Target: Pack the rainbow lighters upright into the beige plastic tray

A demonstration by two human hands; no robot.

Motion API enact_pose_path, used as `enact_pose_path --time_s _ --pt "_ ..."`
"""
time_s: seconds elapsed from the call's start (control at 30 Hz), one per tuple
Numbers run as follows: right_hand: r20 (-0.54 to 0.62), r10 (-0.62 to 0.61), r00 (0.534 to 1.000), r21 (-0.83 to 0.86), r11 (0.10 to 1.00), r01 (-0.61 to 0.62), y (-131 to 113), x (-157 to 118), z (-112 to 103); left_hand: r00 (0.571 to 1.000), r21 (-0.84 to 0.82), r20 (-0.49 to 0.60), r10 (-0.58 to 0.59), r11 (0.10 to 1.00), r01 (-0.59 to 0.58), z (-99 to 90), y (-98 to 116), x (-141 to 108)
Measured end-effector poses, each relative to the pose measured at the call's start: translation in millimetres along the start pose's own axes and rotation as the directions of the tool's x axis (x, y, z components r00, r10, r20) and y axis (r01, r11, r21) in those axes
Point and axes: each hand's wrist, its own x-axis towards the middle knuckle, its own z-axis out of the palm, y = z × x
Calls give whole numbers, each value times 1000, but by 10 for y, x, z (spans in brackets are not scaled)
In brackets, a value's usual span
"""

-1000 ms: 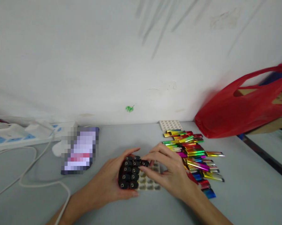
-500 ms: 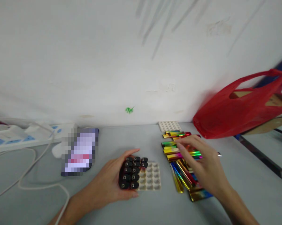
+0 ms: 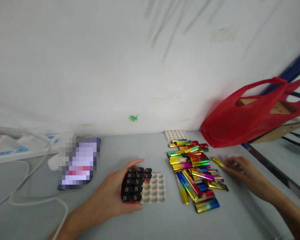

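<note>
My left hand (image 3: 112, 191) is wrapped round a block of upright black-topped pieces (image 3: 132, 185) standing in the left part of a white tray (image 3: 161, 188); its thumb and fingers press the block's two ends. Empty pockets show on the tray's right side. To the right of the pile, my right hand (image 3: 242, 170) pinches one end of a gold shiny stick (image 3: 217, 162) just over the table. Shiny coloured sticks (image 3: 194, 163) in yellow, red, green, blue and purple lie heaped between my hands.
Behind the heap lies a second white tray (image 3: 176, 134). A red plastic bag (image 3: 242, 116) stands at the back right. On the left are a phone (image 3: 80, 163), a white power strip (image 3: 22, 146) and loose white cables (image 3: 40, 200).
My right hand has moved right, off the pile, and now has a gold stick between its fingers. My left hand still grips the block. The view has shifted slightly.
</note>
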Motion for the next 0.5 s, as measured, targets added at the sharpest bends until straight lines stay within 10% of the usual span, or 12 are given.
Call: enact_pose_path --time_s 0.13,0.3,0.5 --pt "151 38 988 72 996 -49 -54 18 -110 1000 -2 1 13 1000 -13 7 6 -1" --pt "-71 157 985 307 943 -128 -226 33 -218 1000 3 16 2 1000 -2 -6 34 6" --pt "-60 65 996 792 610 8 -1210 88 85 1000 -7 18 19 1000 -19 -11 18 10"
